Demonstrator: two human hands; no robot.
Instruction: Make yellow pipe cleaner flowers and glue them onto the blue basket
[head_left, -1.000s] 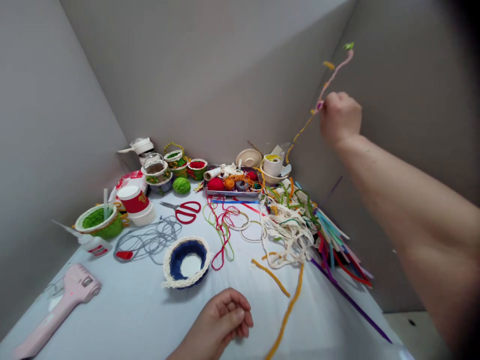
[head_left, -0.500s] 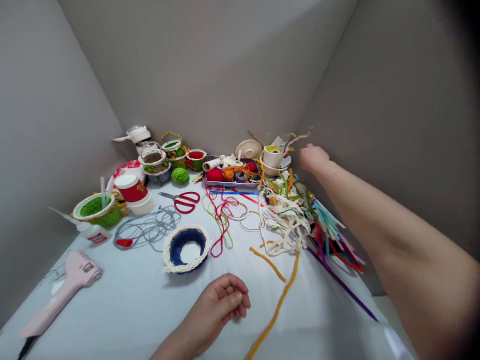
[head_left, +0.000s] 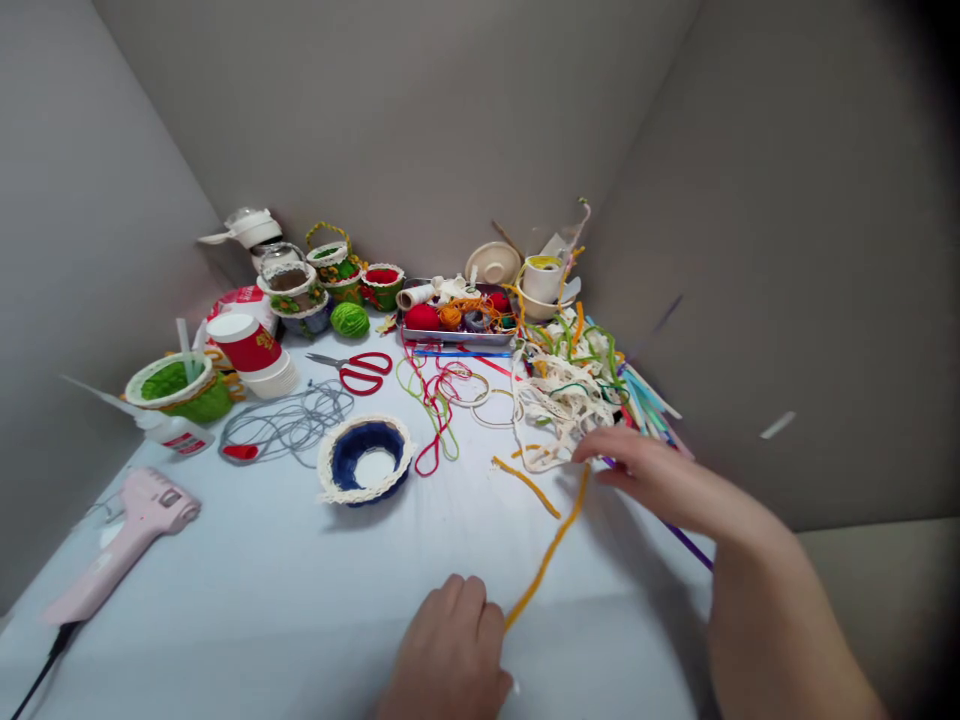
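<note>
My right hand lies low over the table with its fingers stretched out, fingertips at the top end of a long orange pipe cleaner and the edge of a heap of cream lace trim. It holds nothing. My left hand rests near the front edge with its fingers curled under, right at the lower end of that orange pipe cleaner. Whether the left hand grips the end is hidden. A blue cup base edged with cream lace sits to the left of the orange pieces. A shorter orange piece lies nearby.
Red scissors, grey cord, a pink glue gun, a glue bottle, red paper cups, a green-lined cup, decorated baskets, a tray of yarn and coloured pipe cleaners crowd the table. Grey walls enclose three sides.
My right hand came down from high at the right wall, let the pink and yellow strand go by the back cups, and now reaches the orange pipe cleaner. The left hand shifted nearer the front edge.
</note>
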